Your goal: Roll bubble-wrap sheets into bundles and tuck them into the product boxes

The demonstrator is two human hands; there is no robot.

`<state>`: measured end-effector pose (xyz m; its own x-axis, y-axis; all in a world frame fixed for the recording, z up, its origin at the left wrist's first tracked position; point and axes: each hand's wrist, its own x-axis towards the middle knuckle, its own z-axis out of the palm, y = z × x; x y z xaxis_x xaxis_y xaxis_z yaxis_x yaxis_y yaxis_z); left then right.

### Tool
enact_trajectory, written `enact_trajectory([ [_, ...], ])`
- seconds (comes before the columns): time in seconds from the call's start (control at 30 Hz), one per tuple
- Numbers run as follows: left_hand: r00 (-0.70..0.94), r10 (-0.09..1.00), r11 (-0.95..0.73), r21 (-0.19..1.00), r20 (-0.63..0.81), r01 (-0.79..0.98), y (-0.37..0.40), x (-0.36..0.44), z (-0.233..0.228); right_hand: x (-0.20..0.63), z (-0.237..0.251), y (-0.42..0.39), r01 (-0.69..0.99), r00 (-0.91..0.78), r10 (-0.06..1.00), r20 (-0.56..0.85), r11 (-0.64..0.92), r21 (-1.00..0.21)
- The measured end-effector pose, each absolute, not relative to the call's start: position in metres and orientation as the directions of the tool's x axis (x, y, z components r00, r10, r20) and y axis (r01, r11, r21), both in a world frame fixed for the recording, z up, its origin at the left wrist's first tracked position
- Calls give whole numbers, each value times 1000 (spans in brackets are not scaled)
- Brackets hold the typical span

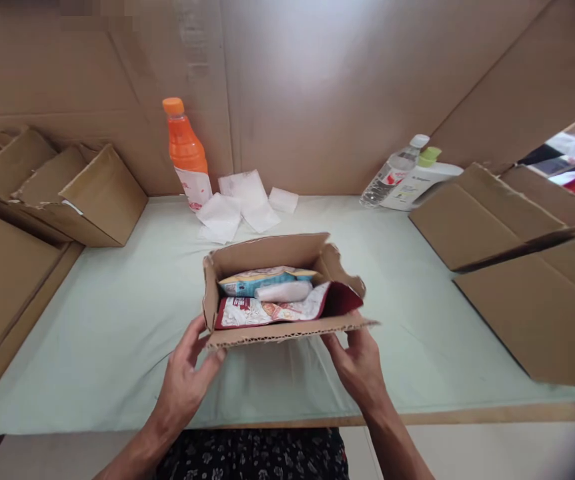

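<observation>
Between my hands is an open-topped cardboard box (267,335), held at its two near corners. My left hand (187,373) grips the near left corner, thumb on the front. At the near right corner, my right hand (355,363) holds on, its fingertips partly hidden by the box. Inside lie a red and white printed pouch (252,313), a blue and yellow packet (245,285) behind it, and a white wrapped roll-like item (285,291) on top. The box's underside is out of sight.
An orange-capped bottle (190,157) stands at the back beside several white paper sheets (247,200). Back right, a clear bottle (392,173) and a white bottle with a green cap (420,187) lean over. Cardboard boxes (92,200) line the left; more boxes (487,220) sit right.
</observation>
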<state>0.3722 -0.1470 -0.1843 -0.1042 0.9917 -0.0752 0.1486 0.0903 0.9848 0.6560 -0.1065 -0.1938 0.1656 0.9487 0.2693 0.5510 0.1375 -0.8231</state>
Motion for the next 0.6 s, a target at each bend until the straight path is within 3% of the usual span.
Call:
enact_trajectory([
  [0.13, -22, 1000, 26, 949, -20, 314, -183, 353, -197, 654, -196, -76, 301, 201, 951, 237, 170, -938],
  [0.3, -221, 974, 20, 964, 40, 266, -152, 349, -214, 660, -210, -103, 262, 154, 981, 116, 72, -962],
  [0.5, -65, 998, 24, 975, -10, 220, -119, 369, -207, 632, -228, -145, 255, 48, 989, 143, 127, -959],
  [0.6, 73, 997, -8, 973, -9, 232, -141, 399, -208, 641, -217, -124, 226, 135, 978, 159, 126, -966],
])
